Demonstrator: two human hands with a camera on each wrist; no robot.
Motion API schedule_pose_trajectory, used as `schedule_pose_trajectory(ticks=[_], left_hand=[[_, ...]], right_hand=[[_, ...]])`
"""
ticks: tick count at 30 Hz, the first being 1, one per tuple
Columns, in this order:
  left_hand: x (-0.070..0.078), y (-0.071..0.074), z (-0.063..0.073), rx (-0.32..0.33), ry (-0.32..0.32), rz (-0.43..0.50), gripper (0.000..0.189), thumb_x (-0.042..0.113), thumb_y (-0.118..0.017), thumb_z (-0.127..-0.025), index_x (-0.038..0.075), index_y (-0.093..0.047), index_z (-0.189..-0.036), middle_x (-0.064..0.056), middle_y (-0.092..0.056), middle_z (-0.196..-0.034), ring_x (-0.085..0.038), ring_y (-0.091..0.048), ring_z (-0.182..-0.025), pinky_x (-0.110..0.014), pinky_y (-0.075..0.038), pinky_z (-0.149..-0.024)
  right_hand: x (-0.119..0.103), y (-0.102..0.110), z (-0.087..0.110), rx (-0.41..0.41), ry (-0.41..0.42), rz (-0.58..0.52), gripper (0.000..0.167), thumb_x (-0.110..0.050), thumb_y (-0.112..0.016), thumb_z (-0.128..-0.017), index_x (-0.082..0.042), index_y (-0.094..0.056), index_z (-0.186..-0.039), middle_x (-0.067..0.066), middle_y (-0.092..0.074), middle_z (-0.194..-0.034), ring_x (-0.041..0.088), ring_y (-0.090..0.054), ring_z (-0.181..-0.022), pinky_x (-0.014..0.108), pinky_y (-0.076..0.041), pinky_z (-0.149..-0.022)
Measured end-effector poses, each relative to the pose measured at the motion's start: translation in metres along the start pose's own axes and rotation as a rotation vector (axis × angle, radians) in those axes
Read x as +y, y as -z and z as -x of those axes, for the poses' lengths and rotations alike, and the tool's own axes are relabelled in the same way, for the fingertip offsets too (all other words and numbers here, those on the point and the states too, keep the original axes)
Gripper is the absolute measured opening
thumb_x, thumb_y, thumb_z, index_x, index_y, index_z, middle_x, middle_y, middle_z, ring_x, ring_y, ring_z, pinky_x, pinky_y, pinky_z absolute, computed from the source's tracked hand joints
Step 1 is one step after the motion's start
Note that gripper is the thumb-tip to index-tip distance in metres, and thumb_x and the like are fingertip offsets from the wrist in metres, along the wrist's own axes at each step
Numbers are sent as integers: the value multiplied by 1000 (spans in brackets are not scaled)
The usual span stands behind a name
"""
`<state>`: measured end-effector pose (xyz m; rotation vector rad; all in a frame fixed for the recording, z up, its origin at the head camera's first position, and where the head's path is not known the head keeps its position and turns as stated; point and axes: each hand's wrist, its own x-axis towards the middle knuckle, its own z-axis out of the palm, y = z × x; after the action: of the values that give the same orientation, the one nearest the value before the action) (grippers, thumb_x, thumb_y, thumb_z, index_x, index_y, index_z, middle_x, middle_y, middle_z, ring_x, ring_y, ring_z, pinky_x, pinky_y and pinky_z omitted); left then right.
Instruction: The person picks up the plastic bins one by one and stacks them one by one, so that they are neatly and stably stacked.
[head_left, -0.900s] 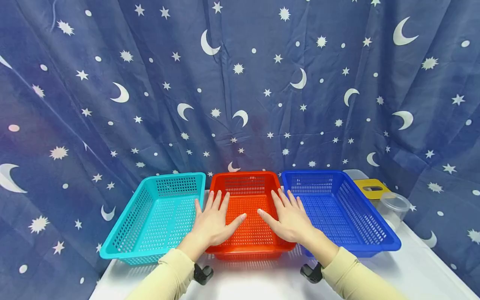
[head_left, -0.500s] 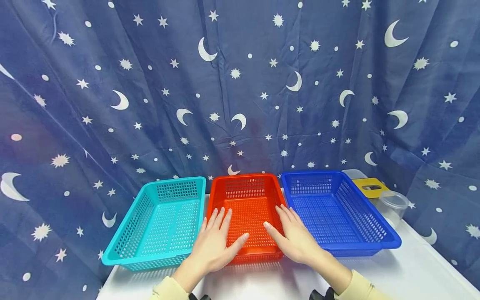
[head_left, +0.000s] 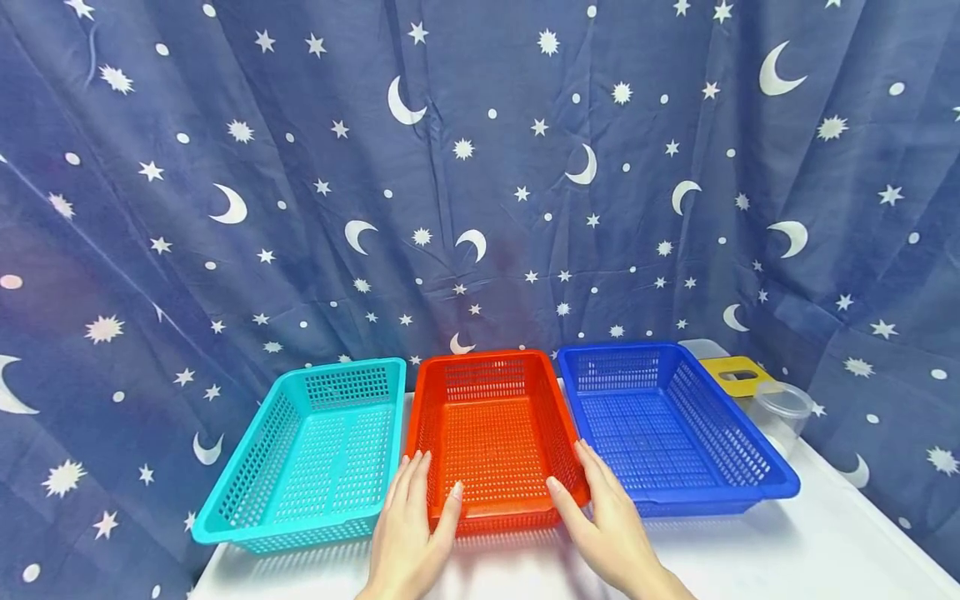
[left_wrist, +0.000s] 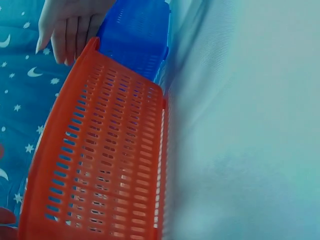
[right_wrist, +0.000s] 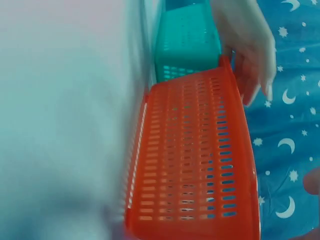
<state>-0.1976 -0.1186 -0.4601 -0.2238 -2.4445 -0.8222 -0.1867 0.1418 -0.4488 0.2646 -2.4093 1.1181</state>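
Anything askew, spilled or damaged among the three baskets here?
Nothing stands out. The teal basket, red basket and blue basket sit side by side, upright and empty. The left hand and right hand rest open at the red basket's near corners.

The red basket (head_left: 491,433), turquoise basket (head_left: 315,454) and blue basket (head_left: 660,425) look like glossy perforated plastic, standing on a smooth white tabletop (head_left: 810,550) before a soft, creased, matt cloth backdrop (head_left: 480,183).
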Motion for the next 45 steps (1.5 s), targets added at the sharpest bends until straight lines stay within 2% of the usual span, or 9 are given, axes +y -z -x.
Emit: schedule_pose_trajectory(ticks=[4,5,11,19,22,28,34,38,45], left_hand=[[-2,-2,9,86,28,59,64,46,-64,-100,6,-53,-148,-8,-51,-152,-30,-38,-146,-52,-35,-114],[-2,-3,11,116,27,73,61,43,-66,-99,6,-55,-146,-9,-53,-150,-30,-40,-145,-51,-36,-113],[-10,-13,34,366,-60,173,48,16,-80,-85,9,-68,-131,-7,-65,-135,-30,-56,-129,-19,-28,-114],[-14,-24,51,456,94,298,46,-1,-80,-82,7,-70,-126,-3,-66,-133,-6,-57,-124,-12,-42,-98],[-14,-26,53,458,173,303,46,-3,-80,-83,5,-68,-127,-4,-67,-131,-1,-57,-118,-10,-46,-91],[-9,-21,53,393,355,364,42,3,-73,-93,0,-63,-134,-14,-68,-126,-23,-66,-109,-16,-53,-82],[-3,-12,45,339,509,500,41,16,-65,-101,-3,-61,-137,-23,-67,-126,-37,-67,-111,-8,-46,-81],[-3,-9,40,296,598,597,44,24,-65,-102,-2,-62,-138,-25,-68,-123,-35,-71,-103,-12,-50,-75],[-15,-17,28,170,651,696,43,34,-63,-103,-3,-71,-123,-13,-74,-105,-11,-64,-92,-17,-48,-77]], right_hand=[[0,1,10,52,-35,-3,69,-42,-67,-100,-4,-44,-154,11,-45,-157,31,-42,-144,56,-34,-112],[0,1,14,69,-44,-8,68,-40,-68,-99,-5,-46,-153,9,-47,-156,30,-43,-143,47,-34,-115],[-6,0,36,254,-83,-140,48,-12,-78,-91,-9,-65,-137,-2,-65,-137,11,-60,-124,7,-33,-103],[-9,-1,43,339,-297,-412,30,1,-69,-95,1,-71,-125,12,-71,-124,2,-67,-107,14,-49,-90],[-2,-1,43,341,-361,-463,30,0,-67,-97,6,-68,-126,19,-70,-123,1,-68,-105,12,-49,-88],[15,-5,43,201,-491,-533,37,-11,-63,-101,11,-64,-130,24,-67,-126,1,-68,-98,12,-51,-83],[24,-18,36,90,-556,-650,53,-18,-61,-104,19,-49,-139,35,-52,-140,29,-63,-119,24,-54,-91],[21,-27,30,59,-581,-634,60,-27,-58,-106,18,-45,-143,35,-51,-142,40,-52,-130,35,-51,-99],[18,-35,20,50,-584,-540,69,-50,-49,-106,6,-51,-146,26,-54,-144,41,-47,-137,50,-41,-110]])
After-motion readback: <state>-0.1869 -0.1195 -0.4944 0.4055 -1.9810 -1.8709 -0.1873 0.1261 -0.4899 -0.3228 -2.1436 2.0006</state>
